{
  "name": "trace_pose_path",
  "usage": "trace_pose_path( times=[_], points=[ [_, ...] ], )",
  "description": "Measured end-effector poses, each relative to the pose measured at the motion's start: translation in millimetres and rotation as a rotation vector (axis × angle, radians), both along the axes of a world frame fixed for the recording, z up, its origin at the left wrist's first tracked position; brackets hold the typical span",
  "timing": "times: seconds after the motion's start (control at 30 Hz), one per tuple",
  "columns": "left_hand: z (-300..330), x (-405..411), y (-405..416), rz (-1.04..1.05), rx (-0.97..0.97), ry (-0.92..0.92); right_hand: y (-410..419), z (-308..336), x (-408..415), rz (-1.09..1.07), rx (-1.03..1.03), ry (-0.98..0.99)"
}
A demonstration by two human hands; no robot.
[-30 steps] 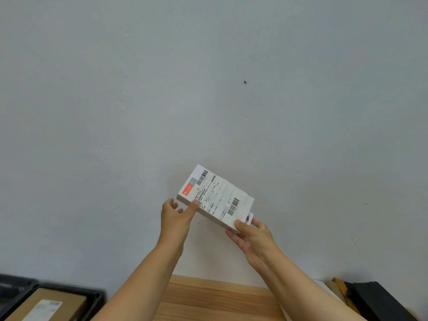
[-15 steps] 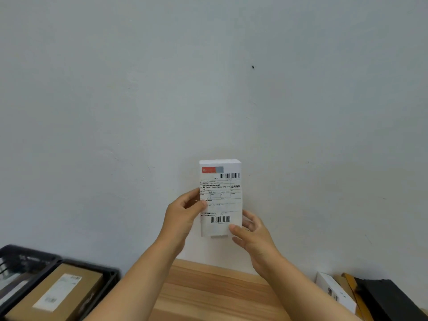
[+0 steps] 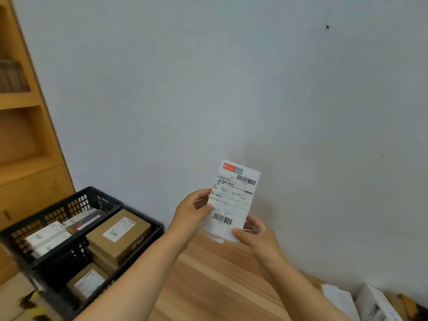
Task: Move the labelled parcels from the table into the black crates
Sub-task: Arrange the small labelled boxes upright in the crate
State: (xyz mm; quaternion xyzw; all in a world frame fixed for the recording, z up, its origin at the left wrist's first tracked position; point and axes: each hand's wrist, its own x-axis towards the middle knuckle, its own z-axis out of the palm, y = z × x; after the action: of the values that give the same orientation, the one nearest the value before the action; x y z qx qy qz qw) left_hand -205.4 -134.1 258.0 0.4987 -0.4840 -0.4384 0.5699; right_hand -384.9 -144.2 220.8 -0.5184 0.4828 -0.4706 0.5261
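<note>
White barcoded parcel (image 3: 234, 200); black lattice crates (image 3: 69, 228); brown boxes (image 3: 120, 235); pale wood table (image 3: 208, 286).

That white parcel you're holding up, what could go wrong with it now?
1. The white parcel is held in the air only by the left hand and right hand at its edges; it might slip.
2. The nearer black crate already holds brown boxes, so it may not lie flat.

Soft even light; lower-left corner blurred, perhaps by motion.
</note>
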Motion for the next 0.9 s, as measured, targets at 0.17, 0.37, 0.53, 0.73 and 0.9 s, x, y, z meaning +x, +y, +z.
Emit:
trace_pose_path(
  times=[0.17,0.37,0.53,0.73,0.9],
  points=[
    [-22.9,47.9,26.2,0.090,0.090,-0.040,8.3,-18.3,46.3,0.066,0.054,-0.013],
    [-38.7,127.1,65.3,0.109,0.156,-0.054,24.3,-26.3,126.6,0.140,0.091,-0.009],
    [-44.7,226.4,103.0,0.193,0.168,-0.028,46.6,-34.8,230.7,0.204,0.118,-0.004],
    [-65.3,372.7,145.6,0.302,0.223,-0.096,74.8,-57.2,381.4,0.249,0.258,-0.044],
    [-75.4,471.8,177.5,0.375,0.231,-0.098,103.3,-63.2,485.9,0.321,0.328,-0.079]
  ],
)
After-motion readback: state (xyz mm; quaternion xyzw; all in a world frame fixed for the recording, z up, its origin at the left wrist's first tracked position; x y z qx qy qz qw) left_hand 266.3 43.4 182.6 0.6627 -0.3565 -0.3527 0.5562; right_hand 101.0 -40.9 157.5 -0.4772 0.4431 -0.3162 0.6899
